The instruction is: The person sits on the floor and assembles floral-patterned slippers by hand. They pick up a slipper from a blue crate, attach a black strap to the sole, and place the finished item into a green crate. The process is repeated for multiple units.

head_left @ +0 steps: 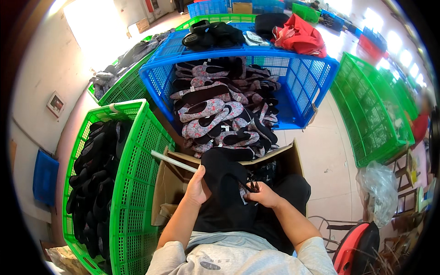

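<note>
A black slipper point(230, 181) lies over my black-trousered lap, its outline merging with the dark cloth. My left hand point(197, 189) is closed at its left side, thumb up and most fingers hidden. A pale rod point(172, 160) ends by that thumb; whether the hand also holds the rod cannot be told. My right hand point(263, 195) is closed around small black thread snips point(253, 186), close to a patch of printed cloth point(243, 192) at the slipper's right side. Beyond my knees, floral slippers point(208, 110) with black soles lie heaped in a tipped blue crate point(293, 120).
An open cardboard box point(161, 183) surrounds my knees. At left stands a green crate point(137, 183) of black slippers point(94, 183). Red cloth point(302, 36) and black items lie atop the blue crate. Green crates point(366, 110) and a clear plastic bag point(378, 192) are at right.
</note>
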Available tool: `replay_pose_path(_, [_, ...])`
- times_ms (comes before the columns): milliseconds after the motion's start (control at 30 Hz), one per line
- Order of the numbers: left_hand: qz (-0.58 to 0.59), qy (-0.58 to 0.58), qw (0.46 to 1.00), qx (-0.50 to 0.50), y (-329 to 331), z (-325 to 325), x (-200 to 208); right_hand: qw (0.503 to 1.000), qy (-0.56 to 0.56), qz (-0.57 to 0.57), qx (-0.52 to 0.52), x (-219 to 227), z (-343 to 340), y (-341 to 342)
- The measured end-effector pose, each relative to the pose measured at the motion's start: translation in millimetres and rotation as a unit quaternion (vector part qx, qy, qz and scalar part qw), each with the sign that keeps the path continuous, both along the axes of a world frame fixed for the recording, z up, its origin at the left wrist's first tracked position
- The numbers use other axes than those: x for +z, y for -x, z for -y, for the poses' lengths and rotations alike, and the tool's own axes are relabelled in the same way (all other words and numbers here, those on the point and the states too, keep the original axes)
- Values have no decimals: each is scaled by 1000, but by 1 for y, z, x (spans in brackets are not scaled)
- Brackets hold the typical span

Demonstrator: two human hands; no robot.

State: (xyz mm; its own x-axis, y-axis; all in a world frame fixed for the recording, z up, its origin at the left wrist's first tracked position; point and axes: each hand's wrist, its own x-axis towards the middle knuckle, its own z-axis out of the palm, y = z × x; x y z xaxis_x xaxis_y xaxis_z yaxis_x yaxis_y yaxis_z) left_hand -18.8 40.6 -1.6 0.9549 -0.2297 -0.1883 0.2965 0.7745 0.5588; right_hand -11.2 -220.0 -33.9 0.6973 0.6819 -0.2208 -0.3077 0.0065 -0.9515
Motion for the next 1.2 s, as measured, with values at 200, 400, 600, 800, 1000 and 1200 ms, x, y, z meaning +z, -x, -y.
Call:
replay_pose_path(200, [60,82,995,-17,-4,27,15,998,-26,-41,40,15,2,4])
replay_pose_path(400, [28,-44,995,85,-6,29,17,999,21,-4,24,-9,0,3])
replay_pose_path(600, [3,-148,958,247,-5,15,13,980,-73,118,-143,1,-3,11])
replay_pose_path(800, [-37,-129,948,290,-3,15,5,946,-36,292,-137,-3,-3,23])
replay_pose_path(1000, [-43,-104,955,274,11,10,-18,918,-58,258,-294,-2,-8,28])
replay_pose_path(1200, [280,-751,523,289,26,3,0,906,-36,357,-226,-3,10,22])
